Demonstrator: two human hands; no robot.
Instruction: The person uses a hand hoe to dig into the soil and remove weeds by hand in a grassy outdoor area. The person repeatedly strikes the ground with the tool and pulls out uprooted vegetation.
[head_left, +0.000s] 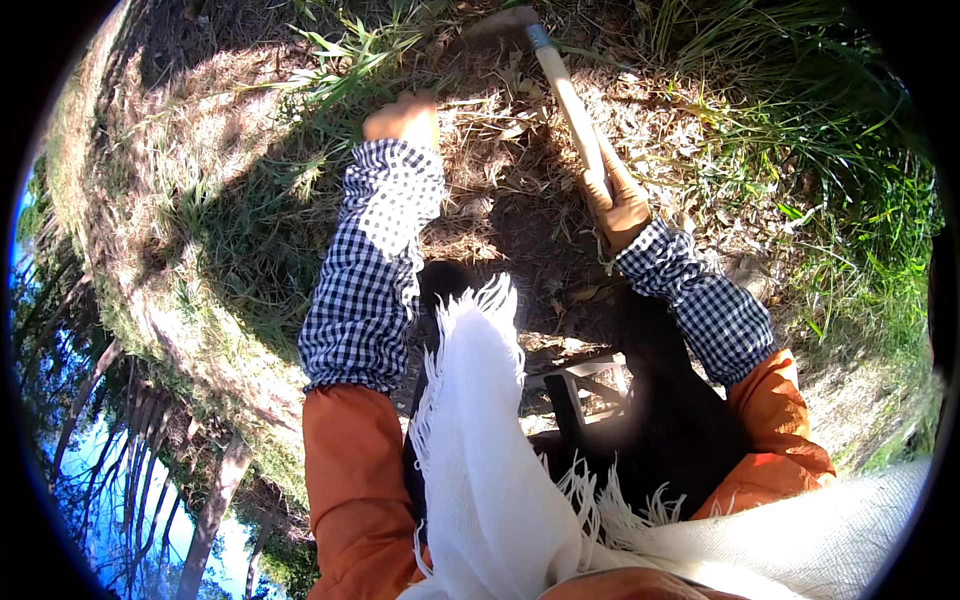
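My right hand (619, 202) grips the lower part of the wooden handle of a hoe (562, 86). The handle slants up and left to a metal collar, and the hoe's blade (501, 22) lies at the top of the view among grass and dry litter. My left hand (405, 120) is at the upper middle, low by a tuft of green grass (337, 67); it is blurred and its fingers are curled and mostly hidden, so whether it holds grass cannot be told. Checkered sleeve covers are on both forearms.
Dry leaves and straw (517, 165) cover the ground before me. Tall green grass (847, 157) stands at the right. A fringed white scarf (480, 420) hangs over my front, with a metal-framed stool (600, 375) beneath me. Tree trunks (214, 502) show at the lower left.
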